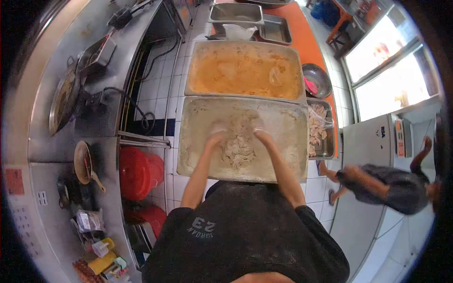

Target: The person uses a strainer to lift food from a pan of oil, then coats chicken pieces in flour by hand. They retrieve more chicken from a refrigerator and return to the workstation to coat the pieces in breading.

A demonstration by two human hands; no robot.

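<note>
Both of my hands are over a wide metal tray (292, 127) dusted with pale flour. My left hand (218, 129) is at the left side of a heap of flour-coated pieces (239, 148), which look like meat. On the heap's other side is my right hand (256, 126). Flour and motion blur smear the fingers of both hands, so whether they grip anything does not show. Just beyond stands a second tray (189, 87) holding an orange-brown liquid (236, 70).
To the right are a tray of raw-looking pieces (317, 125) and a dark bowl (322, 78) with a pink item. A person (387, 186) is by the fridge (363, 170). Along the left runs a steel counter (52, 174) with a pan (82, 162); red buckets (137, 172) sit below.
</note>
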